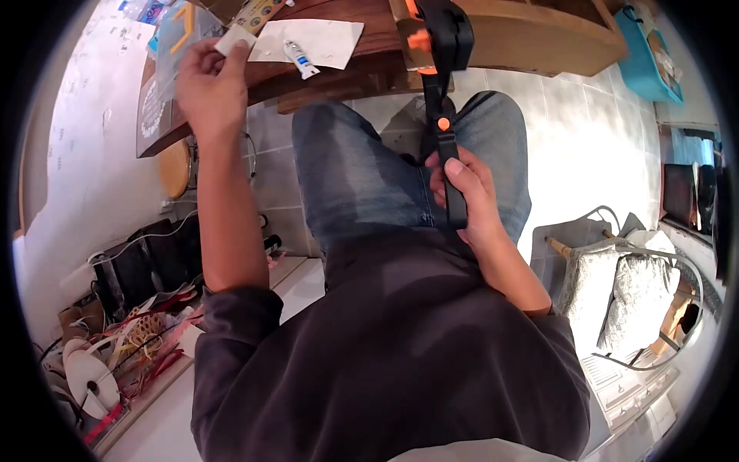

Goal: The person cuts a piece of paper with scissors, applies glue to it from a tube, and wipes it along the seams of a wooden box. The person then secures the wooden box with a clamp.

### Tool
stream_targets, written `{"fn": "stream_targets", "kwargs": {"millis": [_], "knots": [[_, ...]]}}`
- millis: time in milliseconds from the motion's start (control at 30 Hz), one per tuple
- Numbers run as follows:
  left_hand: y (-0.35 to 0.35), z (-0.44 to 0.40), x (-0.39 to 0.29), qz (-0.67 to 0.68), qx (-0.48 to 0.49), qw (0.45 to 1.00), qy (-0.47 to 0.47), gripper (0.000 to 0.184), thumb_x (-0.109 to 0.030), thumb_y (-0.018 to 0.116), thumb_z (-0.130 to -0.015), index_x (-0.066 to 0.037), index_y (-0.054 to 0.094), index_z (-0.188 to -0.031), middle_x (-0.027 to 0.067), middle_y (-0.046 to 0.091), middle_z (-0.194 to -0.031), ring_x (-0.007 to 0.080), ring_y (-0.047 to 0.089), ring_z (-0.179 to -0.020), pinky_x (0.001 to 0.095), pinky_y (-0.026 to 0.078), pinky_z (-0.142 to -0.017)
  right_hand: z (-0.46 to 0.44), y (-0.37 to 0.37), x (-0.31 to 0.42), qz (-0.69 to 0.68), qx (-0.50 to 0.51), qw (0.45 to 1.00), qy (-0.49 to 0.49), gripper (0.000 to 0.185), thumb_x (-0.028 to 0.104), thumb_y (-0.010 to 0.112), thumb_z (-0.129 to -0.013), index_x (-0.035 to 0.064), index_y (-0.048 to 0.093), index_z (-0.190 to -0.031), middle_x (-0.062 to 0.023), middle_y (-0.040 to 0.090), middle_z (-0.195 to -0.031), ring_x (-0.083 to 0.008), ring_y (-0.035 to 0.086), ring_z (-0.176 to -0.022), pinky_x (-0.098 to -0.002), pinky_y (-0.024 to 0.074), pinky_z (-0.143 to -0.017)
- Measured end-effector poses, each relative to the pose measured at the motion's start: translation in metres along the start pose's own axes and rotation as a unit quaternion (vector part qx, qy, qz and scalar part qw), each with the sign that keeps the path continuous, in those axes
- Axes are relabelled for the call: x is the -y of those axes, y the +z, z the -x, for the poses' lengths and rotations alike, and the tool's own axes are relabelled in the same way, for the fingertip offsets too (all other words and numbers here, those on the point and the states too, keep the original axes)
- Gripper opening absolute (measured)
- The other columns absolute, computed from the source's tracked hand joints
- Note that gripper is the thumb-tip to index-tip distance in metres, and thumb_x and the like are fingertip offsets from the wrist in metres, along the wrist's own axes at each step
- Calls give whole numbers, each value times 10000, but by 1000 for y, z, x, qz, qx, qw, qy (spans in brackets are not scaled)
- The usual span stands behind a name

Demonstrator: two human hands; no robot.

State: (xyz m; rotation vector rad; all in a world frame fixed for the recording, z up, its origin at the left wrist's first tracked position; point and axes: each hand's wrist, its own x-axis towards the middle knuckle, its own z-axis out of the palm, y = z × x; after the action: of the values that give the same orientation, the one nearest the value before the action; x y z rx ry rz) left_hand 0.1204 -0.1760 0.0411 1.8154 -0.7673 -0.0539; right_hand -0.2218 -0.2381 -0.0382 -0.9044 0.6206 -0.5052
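Observation:
My left hand is raised over the left part of the wooden table, its thumb and fingers closed on a small pale square piece. Beside it on the table lies a white sheet with a small white and blue tube on it. My right hand is wrapped round the lower bar of a black clamp with orange parts. The clamp stands upright in view between my knees, and its head reaches the table's front edge.
The wooden table spans the top. A clear plastic box is at its left, and a blue basket at the upper right. A round wooden stool seat is below the table's left corner. Spools and cords lie lower left.

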Motion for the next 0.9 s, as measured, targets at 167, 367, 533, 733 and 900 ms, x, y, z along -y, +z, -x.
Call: {"fn": "stream_targets", "kwargs": {"millis": [167,367,533,733,900], "knots": [[23,65,-48,113,-12,988,110,211,-10,799,-887,48,695,-1062,60,706,-928,63,611,-766,211,482,-665,12,3,32,-4,16,1000,17,386,398,682,-950,14,677,-990,-18,621,-821,-90,564,-768,-250,422,-702],[55,105,-71,102,125,975,155,115,-26,807,-869,10,743,-958,27,693,-860,63,577,-713,207,466,-646,32,8,67,-11,22,999,31,507,505,661,-936,2,679,-998,-28,617,-789,-97,575,-739,-248,435,-685],[72,110,-73,114,121,975,150,121,-44,792,-883,25,694,-895,24,659,-793,56,547,-658,211,430,-586,45,15,84,11,18,999,40,584,562,646,-937,-17,682,-1007,-26,617,-790,-87,561,-715,-247,423,-648],[74,113,-78,124,136,973,141,120,-55,764,-902,9,668,-868,-13,592,-680,46,494,-588,218,389,-528,49,17,87,14,18,999,28,646,607,635,-944,-34,678,-1004,0,606,-798,-58,523,-723,-229,395,-642],[76,110,-80,21,103,967,232,135,-33,756,-875,-1,630,-841,39,576,-658,103,509,-538,250,397,-504,49,19,88,0,23,999,25,608,575,650,-957,-31,678,-1001,19,598,-807,-44,503,-735,-221,381,-649]]}}
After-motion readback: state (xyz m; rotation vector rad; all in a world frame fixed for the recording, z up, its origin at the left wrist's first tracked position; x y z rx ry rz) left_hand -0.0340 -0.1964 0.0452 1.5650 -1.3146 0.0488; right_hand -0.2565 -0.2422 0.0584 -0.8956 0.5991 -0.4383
